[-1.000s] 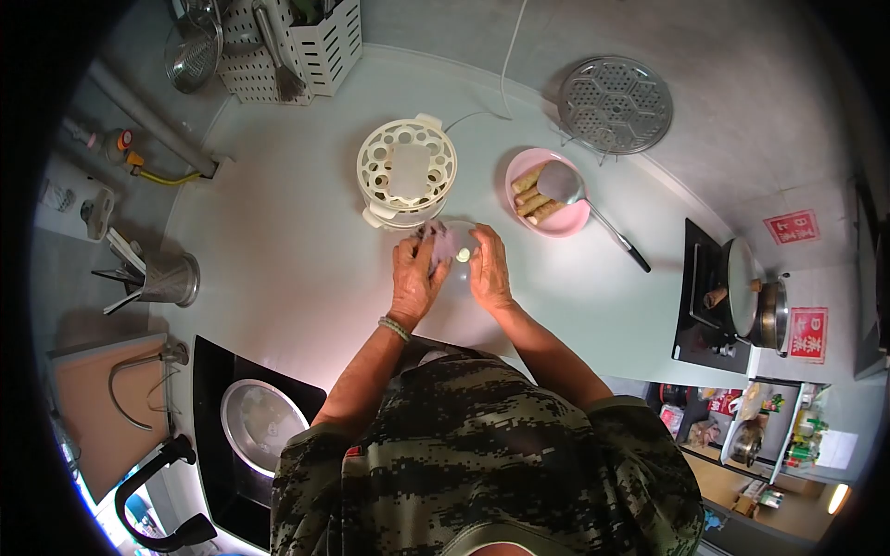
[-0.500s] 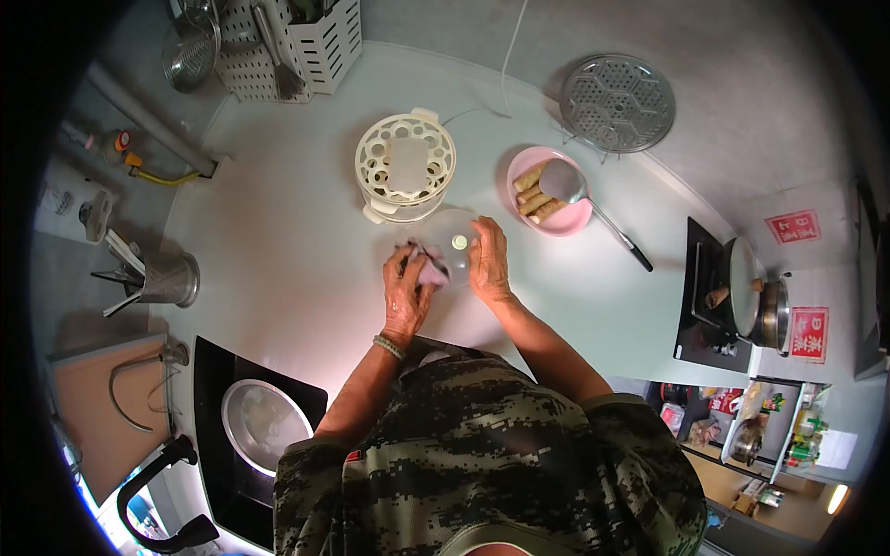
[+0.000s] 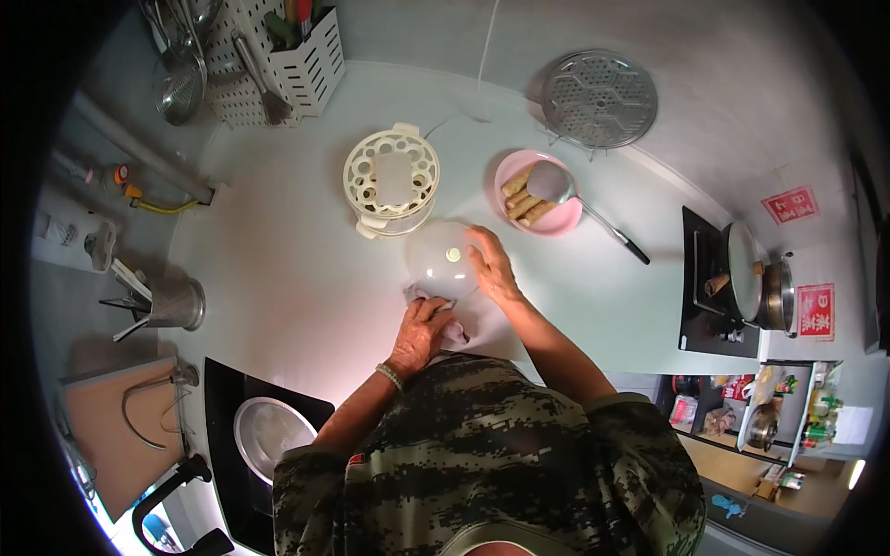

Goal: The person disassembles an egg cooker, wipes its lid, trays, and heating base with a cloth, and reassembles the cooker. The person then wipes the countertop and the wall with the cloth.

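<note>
My left hand (image 3: 420, 335), with a beaded bracelet at the wrist, presses a pinkish-grey cloth (image 3: 453, 332) at the near edge of a clear domed lid (image 3: 431, 269). The lid has a pale round knob and sits on the counter close to my body. On its right side, the curved fingers of my right hand (image 3: 494, 266) grip the rim. Just beyond the lid stands a cream egg steamer (image 3: 363, 196) with a holed tray and a pale flat piece on top. A pink plate (image 3: 563, 221) to the right holds several browned rolls (image 3: 524, 206) and the head of a spatula (image 3: 607, 229).
A perforated metal steaming rack (image 3: 600, 100) leans at the back wall. At the right is a stove (image 3: 695, 320) with pans. On the left are a utensil holder (image 3: 178, 303) and a black sink (image 3: 225, 389) containing a metal bowl (image 3: 264, 435).
My left hand and the cloth have moved from the lid's left side to its near edge. My right hand stays at the lid's right rim. The view has shifted slightly.
</note>
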### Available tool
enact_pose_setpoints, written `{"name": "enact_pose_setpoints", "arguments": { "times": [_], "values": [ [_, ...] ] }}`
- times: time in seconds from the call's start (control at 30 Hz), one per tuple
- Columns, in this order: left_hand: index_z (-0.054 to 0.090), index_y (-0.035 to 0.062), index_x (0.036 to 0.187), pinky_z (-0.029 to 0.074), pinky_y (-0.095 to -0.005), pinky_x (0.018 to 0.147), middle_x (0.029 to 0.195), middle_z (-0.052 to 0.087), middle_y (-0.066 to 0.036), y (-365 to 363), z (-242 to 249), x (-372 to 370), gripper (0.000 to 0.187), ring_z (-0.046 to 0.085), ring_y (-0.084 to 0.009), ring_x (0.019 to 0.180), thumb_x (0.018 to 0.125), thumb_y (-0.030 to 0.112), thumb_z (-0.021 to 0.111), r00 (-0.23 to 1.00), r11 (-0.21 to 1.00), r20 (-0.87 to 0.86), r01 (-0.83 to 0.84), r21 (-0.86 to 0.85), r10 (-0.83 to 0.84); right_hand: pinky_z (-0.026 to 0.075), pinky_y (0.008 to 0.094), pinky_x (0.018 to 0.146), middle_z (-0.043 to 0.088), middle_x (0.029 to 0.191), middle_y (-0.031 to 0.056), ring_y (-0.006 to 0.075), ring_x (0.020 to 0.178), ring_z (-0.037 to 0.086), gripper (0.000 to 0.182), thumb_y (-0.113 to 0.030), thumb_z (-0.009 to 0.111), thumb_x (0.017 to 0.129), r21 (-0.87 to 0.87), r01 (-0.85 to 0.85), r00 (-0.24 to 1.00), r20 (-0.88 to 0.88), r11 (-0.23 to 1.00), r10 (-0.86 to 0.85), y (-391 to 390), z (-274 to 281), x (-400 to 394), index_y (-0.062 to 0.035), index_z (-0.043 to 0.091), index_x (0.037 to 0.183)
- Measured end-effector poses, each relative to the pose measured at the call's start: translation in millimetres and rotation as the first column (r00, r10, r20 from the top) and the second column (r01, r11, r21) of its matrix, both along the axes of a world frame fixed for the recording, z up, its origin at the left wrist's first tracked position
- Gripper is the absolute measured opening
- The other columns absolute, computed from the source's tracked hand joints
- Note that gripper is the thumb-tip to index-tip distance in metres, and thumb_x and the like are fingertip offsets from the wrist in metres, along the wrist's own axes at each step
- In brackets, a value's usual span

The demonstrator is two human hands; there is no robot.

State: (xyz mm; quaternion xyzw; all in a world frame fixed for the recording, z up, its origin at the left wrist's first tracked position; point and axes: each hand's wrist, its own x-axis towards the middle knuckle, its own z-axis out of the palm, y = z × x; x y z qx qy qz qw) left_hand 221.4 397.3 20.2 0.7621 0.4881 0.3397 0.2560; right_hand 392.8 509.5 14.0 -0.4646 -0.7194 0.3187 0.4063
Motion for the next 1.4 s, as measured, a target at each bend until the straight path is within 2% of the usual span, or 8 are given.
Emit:
{"name": "enact_pose_setpoints", "arguments": {
  "times": [0.2,0.33,0.43,0.83,1.03,1.17,1.3,1.4],
  "values": [
    [0.04,0.0063,0.121,0.046,-0.033,0.088,0.111,0.051,-0.014,17,59,14,0.064,0.053,-0.0249,0.104,0.066,-0.01,0.067,0.873,0.967,0.432,-0.151,-0.207,0.229,0.035,0.035,0.098,0.045,0.123,0.0183,0.0297,0.116,0.043,0.037,-0.013,0.059,0.084,-0.098,-0.332,0.941,-0.108,0.938,0.322,-70,75,-14,-0.0032,0.048,0.118],
    [0.038,0.0049,0.125,0.038,-0.0366,0.097,0.121,0.045,-0.017,21,69,19,0.063,0.043,-0.0251,0.118,0.068,-0.01,0.06,0.712,0.931,0.693,0.168,-0.323,0.112,0.043,0.0234,0.078,0.057,0.094,0.0016,0.0102,0.087,0.053,0.027,-0.003,0.054,0.085,-0.444,-0.161,0.907,-0.418,0.881,-0.045,-66,61,3,-0.0035,0.05,0.112],
    [0.045,0.0004,0.12,0.034,-0.0423,0.099,0.127,0.041,-0.022,28,56,11,0.052,0.039,-0.0354,0.12,0.071,0.004,0.063,0.928,0.967,0.292,-0.187,-0.171,0.231,0.044,0.0258,0.078,0.055,0.099,0.0054,0.0119,0.09,0.053,0.027,-0.003,0.054,0.085,-0.328,0.03,0.882,-0.435,0.944,-0.18,-46,62,16,-0.0039,0.05,0.112],
    [0.046,-0.0033,0.119,0.028,-0.0426,0.102,0.127,0.045,-0.02,77,19,34,0.047,0.036,-0.0352,0.123,0.078,0.015,0.063,0.951,0.953,-0.085,-0.29,0.092,0.298,0.046,0.0381,0.079,0.054,0.103,0.0173,0.034,0.092,0.054,0.038,-0.001,0.056,0.071,0.139,0.055,0.99,0.118,0.989,-0.072,40,38,-22,-0.0059,0.052,0.109],
    [0.05,-0.0004,0.114,0.031,-0.0421,0.101,0.127,0.046,-0.017,75,24,31,0.042,0.037,-0.0343,0.122,0.076,0.013,0.064,0.962,0.961,-0.043,-0.264,0.083,0.268,0.046,0.037,0.076,0.057,0.093,0.0157,0.0317,0.086,0.055,0.035,0.0,0.055,0.069,-0.024,0.156,0.976,0.157,0.987,-0.151,-20,24,21,-0.0076,0.054,0.103],
    [0.052,0.0012,0.111,0.032,-0.041,0.1,0.125,0.047,-0.018,61,33,21,0.04,0.039,-0.0335,0.12,0.074,0.009,0.065,0.981,0.981,0.014,-0.193,-0.015,0.194,0.047,0.0272,0.072,0.057,0.091,0.0046,0.0141,0.08,0.056,0.035,0.004,0.052,0.071,-0.443,0.133,0.978,-0.086,0.887,-0.19,-29,34,46,-0.0081,0.053,0.104],
    [0.052,0.0021,0.111,0.038,-0.0362,0.094,0.118,0.05,-0.015,44,36,1,0.036,0.045,-0.0263,0.111,0.079,0.012,0.064,0.822,0.891,0.357,-0.447,-0.079,0.443,0.046,0.0248,0.071,0.055,0.093,0.0025,0.01,0.082,0.054,0.037,0.004,0.052,0.076,-0.476,0.079,0.774,-0.524,0.876,-0.354,-9,81,35,-0.0064,0.048,0.11],
    [0.047,0.003,0.118,0.044,-0.0336,0.083,0.114,0.048,-0.01,60,48,-21,0.043,0.049,-0.021,0.098,0.083,0.023,0.063,0.432,0.649,0.568,-0.717,-0.256,0.701,0.045,0.0243,0.073,0.055,0.094,0.0021,0.01,0.084,0.053,0.038,0.005,0.053,0.076,-0.425,0.058,0.77,-0.557,0.903,-0.311,11,97,27,-0.0076,0.048,0.111]
  ]
}}
